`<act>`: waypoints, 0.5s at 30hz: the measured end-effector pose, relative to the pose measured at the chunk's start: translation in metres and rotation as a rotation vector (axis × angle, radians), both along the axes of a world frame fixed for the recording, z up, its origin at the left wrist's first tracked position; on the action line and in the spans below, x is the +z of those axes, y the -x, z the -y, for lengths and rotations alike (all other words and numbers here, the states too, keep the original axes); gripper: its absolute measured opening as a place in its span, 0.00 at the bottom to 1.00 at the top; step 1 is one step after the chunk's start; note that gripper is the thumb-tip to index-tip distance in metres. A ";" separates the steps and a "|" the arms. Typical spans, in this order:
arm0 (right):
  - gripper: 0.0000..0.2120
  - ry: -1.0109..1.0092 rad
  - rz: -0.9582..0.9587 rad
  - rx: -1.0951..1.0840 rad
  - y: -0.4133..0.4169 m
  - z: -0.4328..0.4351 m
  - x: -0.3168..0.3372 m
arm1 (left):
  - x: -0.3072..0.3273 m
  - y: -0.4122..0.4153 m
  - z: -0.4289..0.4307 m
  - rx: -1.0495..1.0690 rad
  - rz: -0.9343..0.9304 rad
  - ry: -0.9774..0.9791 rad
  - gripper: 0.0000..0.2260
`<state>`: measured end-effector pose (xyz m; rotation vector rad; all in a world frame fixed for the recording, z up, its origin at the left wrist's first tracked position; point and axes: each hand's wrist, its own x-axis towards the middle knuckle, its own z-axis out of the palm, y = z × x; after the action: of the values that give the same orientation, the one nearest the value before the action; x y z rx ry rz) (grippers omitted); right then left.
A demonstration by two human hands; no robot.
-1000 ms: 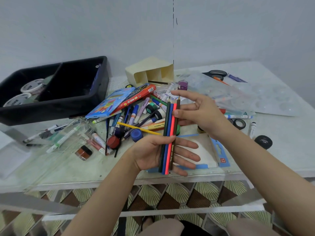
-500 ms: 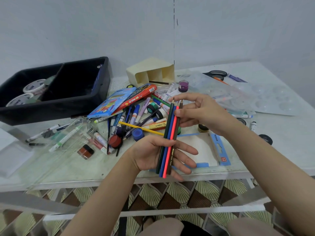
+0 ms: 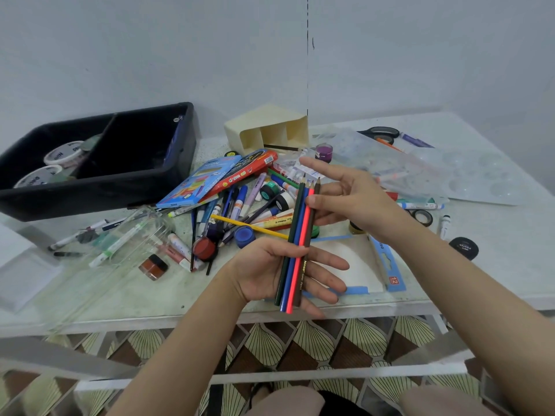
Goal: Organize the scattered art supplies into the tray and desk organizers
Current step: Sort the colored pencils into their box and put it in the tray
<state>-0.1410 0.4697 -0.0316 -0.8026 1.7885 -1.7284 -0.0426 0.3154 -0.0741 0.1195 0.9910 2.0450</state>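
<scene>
Four coloured pencils (image 3: 300, 223), green, blue, red and brown, form one bundle above the table's front edge, tips pointing away from me. Their lower halves lie across my left hand (image 3: 261, 274), which is palm up with fingers straight and spread. My right hand (image 3: 354, 202) pinches the bundle near the tips between thumb and fingers, index finger stretched out. A black two-part tray (image 3: 99, 190) stands at the back left. A cream desk organizer (image 3: 267, 127) lies on its side at the back centre.
A heap of markers, pens, paint pots and pencil boxes (image 3: 240, 205) fills the table's middle. A clear jar (image 3: 135, 235) lies on its side at the left. An opened blue pencil box (image 3: 387, 265) lies under my hands. Scissors (image 3: 381, 133) and a clear palette (image 3: 480, 175) lie at the right.
The pencil bundle has tilted a little, tips to the right, and slid lower on my left palm. My right hand has shifted slightly right with it.
</scene>
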 end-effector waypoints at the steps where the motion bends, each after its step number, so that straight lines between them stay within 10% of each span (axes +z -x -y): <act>1: 0.26 0.007 -0.012 -0.007 -0.001 0.000 0.000 | 0.000 0.000 0.000 -0.002 -0.002 -0.004 0.21; 15: 0.13 0.056 0.006 -0.108 0.001 0.001 -0.006 | -0.002 -0.001 0.000 0.033 -0.012 0.003 0.19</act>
<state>-0.1417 0.4686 -0.0374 -0.7348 1.8161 -1.8548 -0.0419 0.3150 -0.0763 0.1145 1.0094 2.0752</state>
